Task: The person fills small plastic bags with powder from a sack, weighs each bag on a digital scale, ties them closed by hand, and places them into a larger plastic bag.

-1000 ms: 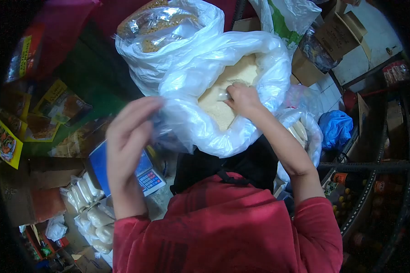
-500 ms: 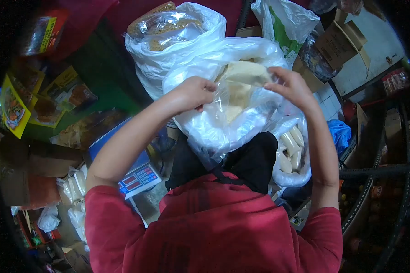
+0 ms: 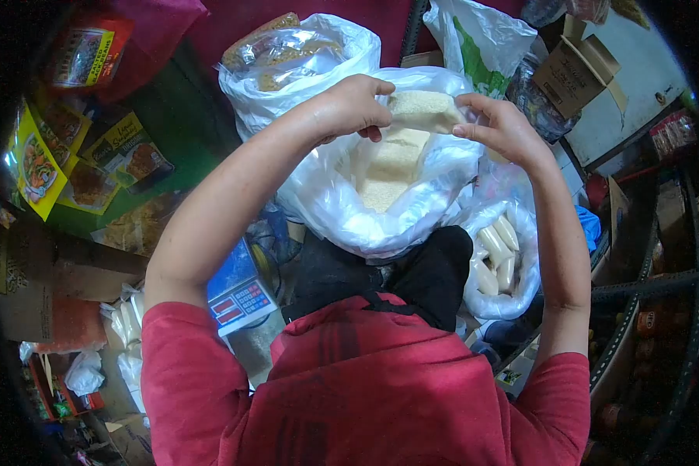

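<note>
A small clear plastic bag of pale grainy material [image 3: 426, 110] lies on its side between my hands, over a large white plastic sack [image 3: 311, 198]. My left hand [image 3: 355, 110] is at the bag's left end, fingers bent and thumb close to it. At the right end, my right hand [image 3: 505, 130] grips the bag between thumb and fingers. Loose pale grains [image 3: 384, 175] fill the sack below.
Behind on the left stands a white sack [image 3: 245, 97] holding clear bags of yellowish pieces. Filled slim bags sit in another white bag [image 3: 526, 287] by my right knee. A digital scale [image 3: 242, 305] is at my left, and metal shelving [image 3: 645, 287] at the right.
My left hand has moved up and slightly right, from the bag's loose plastic to its left end. The filled bag now lies more level, and more of the grains beneath shows.
</note>
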Available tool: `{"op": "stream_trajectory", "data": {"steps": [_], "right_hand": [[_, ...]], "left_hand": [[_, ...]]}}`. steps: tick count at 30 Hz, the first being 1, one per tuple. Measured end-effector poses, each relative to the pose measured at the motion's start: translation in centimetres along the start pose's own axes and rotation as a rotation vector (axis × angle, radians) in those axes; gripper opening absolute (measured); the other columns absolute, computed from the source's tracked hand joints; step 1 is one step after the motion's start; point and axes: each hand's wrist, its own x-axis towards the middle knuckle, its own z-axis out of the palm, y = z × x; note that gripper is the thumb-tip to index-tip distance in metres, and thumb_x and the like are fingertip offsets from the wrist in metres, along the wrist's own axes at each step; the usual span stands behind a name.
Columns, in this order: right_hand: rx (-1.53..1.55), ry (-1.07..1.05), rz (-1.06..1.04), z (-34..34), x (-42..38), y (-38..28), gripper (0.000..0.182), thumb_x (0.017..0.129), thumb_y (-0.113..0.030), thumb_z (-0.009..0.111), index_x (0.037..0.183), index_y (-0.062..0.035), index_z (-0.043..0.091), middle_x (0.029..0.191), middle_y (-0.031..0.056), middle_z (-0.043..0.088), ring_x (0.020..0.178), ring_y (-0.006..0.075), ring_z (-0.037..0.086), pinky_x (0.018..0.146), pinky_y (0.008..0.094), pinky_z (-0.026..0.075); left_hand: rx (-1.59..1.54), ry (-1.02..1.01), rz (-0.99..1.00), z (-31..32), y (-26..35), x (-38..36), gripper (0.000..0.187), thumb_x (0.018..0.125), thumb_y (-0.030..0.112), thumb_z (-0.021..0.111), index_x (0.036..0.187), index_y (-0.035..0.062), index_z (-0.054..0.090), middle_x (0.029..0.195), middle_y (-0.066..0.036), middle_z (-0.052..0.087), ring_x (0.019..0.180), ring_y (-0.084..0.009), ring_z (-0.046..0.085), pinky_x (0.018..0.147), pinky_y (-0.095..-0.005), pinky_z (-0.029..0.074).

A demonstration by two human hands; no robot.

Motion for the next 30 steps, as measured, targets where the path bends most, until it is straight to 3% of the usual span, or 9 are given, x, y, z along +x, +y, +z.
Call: {"op": "stream_trajectory", "data": {"steps": [4, 7, 9, 12, 21, 25, 26, 28, 30], "right_hand": [[0.096, 0.091, -0.101, -0.1, 0.8, -0.4, 0.059, 0.075, -0.044, 0.074, 0.116, -0.0035, 0.062, 0.094, 0.0157, 0.067, 0.082, 0.0248, 0.065, 0.074, 0.035, 0.05], [0.114, 0.072, -0.174, -1.0, 2.1, -0.8, 0.059, 0.076, -0.043, 0.074, 0.116, -0.001, 0.061, 0.092, 0.0157, 0.067, 0.081, 0.0243, 0.064, 0.074, 0.0344, 0.05], [0.079, 0.013, -0.115, -1.9, 2.7, -1.9, 0.061, 0.078, -0.043, 0.074, 0.119, -0.0015, 0.06, 0.098, 0.0116, 0.065, 0.087, 0.0171, 0.06, 0.079, 0.0334, 0.049], [-0.158, 0.054, -0.051, -2.4, 2.9, -4.8, 0.075, 0.067, -0.065, 0.07, 0.109, -0.0032, 0.067, 0.091, 0.0142, 0.068, 0.085, 0.0233, 0.065, 0.077, 0.0353, 0.05], [-0.702, -0.024, -0.103, -4.8, 3.0, -11.0, 0.056, 0.066, -0.049, 0.076, 0.107, -0.0108, 0.07, 0.094, 0.0125, 0.07, 0.086, 0.0308, 0.067, 0.077, 0.0395, 0.052], [-0.811, 0.048, -0.175, -5.9, 3.1, -13.2, 0.051, 0.062, -0.042, 0.08, 0.103, -0.0124, 0.072, 0.092, 0.0114, 0.07, 0.082, 0.0286, 0.068, 0.073, 0.0337, 0.054], [-0.826, -0.01, -0.1, -6.2, 3.7, -13.7, 0.051, 0.064, -0.033, 0.08, 0.11, -0.0125, 0.069, 0.099, 0.01, 0.069, 0.092, 0.0271, 0.066, 0.087, 0.0403, 0.049], [-0.851, -0.113, -0.048, -8.2, 3.5, -16.3, 0.048, 0.069, -0.037, 0.074, 0.111, -0.0146, 0.068, 0.103, 0.0088, 0.068, 0.098, 0.0245, 0.064, 0.09, 0.0435, 0.046], [-0.875, -0.218, 0.005, -9.8, 3.2, -16.8, 0.045, 0.074, -0.04, 0.068, 0.112, -0.0167, 0.067, 0.108, 0.0077, 0.067, 0.103, 0.0218, 0.062, 0.093, 0.0467, 0.044]], "left_hand": [[-0.002, -0.005, 0.024, -0.5, 1.1, -0.6, 0.054, 0.074, 0.002, 0.055, 0.128, -0.0036, 0.052, 0.084, -0.013, 0.064, 0.059, -0.0134, 0.062, 0.057, -0.0259, 0.051], [-0.003, -0.01, 0.055, -1.0, 1.8, -1.2, 0.045, 0.076, 0.001, 0.053, 0.12, 0.0002, 0.059, 0.082, -0.01, 0.064, 0.056, -0.0114, 0.061, 0.053, -0.0243, 0.05], [0.005, -0.027, 0.091, -1.4, 2.0, -1.6, 0.057, 0.073, 0.0, 0.049, 0.131, 0.0012, 0.052, 0.085, -0.012, 0.065, 0.061, -0.0128, 0.063, 0.06, -0.0263, 0.053], [0.018, 0.011, 0.088, -1.6, 1.9, -1.7, 0.057, 0.074, 0.001, 0.047, 0.13, 0.0012, 0.052, 0.084, -0.011, 0.064, 0.059, -0.0128, 0.062, 0.058, -0.0265, 0.052], [0.171, 0.122, -0.023, -1.1, 1.6, -0.6, 0.055, 0.074, -0.001, 0.046, 0.128, -0.0006, 0.053, 0.084, -0.013, 0.066, 0.051, -0.014, 0.06, 0.049, -0.0277, 0.049], [0.032, 0.095, 0.036, -1.5, 2.7, -1.3, 0.047, 0.077, 0.002, 0.049, 0.122, -0.0002, 0.058, 0.082, -0.009, 0.066, 0.052, -0.0122, 0.06, 0.051, -0.0274, 0.049], [-0.029, 0.044, 0.063, -1.9, 3.0, -1.4, 0.042, 0.078, 0.004, 0.05, 0.118, 0.0006, 0.061, 0.082, -0.008, 0.066, 0.053, -0.0113, 0.06, 0.051, -0.0263, 0.049], [-0.102, 0.008, 0.11, -2.5, 3.7, -1.8, 0.031, 0.08, 0.007, 0.053, 0.108, 0.0034, 0.066, 0.079, -0.004, 0.065, 0.054, -0.0088, 0.059, 0.053, -0.0226, 0.048], [-0.133, -0.017, 0.138, -3.5, 4.5, -2.0, 0.036, 0.08, 0.008, 0.054, 0.115, 0.002, 0.062, 0.079, -0.002, 0.063, 0.056, -0.0063, 0.058, 0.055, -0.0206, 0.048]]}}
